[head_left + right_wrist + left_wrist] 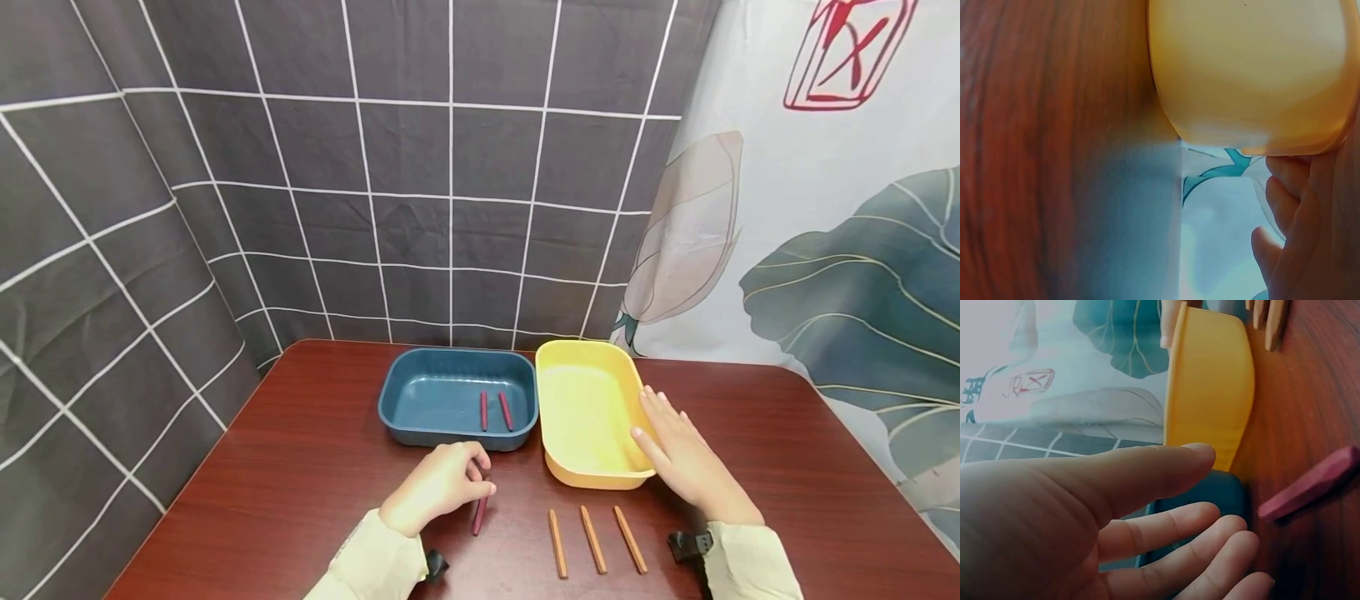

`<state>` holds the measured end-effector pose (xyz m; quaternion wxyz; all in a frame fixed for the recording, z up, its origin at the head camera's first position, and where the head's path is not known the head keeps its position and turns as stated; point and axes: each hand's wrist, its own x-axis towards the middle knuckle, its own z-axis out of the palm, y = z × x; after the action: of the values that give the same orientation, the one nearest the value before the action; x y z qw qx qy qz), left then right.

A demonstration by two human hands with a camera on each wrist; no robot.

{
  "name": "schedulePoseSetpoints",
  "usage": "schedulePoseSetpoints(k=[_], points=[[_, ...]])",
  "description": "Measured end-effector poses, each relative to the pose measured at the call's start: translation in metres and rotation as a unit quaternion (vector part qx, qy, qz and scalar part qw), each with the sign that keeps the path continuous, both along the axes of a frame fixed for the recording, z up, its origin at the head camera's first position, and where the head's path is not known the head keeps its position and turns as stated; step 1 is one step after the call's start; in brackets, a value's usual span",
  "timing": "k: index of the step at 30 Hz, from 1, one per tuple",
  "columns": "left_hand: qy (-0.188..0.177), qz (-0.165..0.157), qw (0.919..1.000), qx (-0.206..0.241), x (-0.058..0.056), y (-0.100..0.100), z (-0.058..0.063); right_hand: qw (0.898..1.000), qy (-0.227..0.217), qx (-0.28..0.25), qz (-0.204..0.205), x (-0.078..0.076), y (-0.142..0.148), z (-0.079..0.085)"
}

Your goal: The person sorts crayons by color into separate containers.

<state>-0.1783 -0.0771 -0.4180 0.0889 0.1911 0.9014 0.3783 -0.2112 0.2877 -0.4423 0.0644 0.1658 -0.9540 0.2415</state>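
One red stick (480,517), past parted fingers, left hand (442,483): best pinched mid-length. One yellow tray (588,400), at straight fingers, right hand (688,458): steady lightly.

Tbl (517,508): 2 trays (435,404), 4 sticks (592,540)

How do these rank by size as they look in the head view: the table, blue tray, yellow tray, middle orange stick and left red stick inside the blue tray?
1. Table
2. Blue tray and yellow tray: too close to rank
3. Middle orange stick
4. Left red stick: farther off, so true size unsure
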Motion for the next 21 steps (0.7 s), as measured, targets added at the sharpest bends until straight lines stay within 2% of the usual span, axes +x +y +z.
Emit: schedulePoseSetpoints(k=[3, 10, 21], points=[[-0.003, 0.002, 1.0000, -0.005, -0.001, 0.000, -0.004, 1.000, -0.002, 0.001, -0.002, 0.000, 0.000, 0.000], [0.013, 0.021, 0.9986, -0.048, -0.003, 0.003, -0.015, 1.000, -0.009, 0.004, -0.006, 0.000, 0.000, 0.002], [0.005, 0.041, 0.9976, -0.056, -0.005, 0.007, -0.023, 1.000, 0.001, -0.004, 0.001, 0.000, 0.001, 0.000]])
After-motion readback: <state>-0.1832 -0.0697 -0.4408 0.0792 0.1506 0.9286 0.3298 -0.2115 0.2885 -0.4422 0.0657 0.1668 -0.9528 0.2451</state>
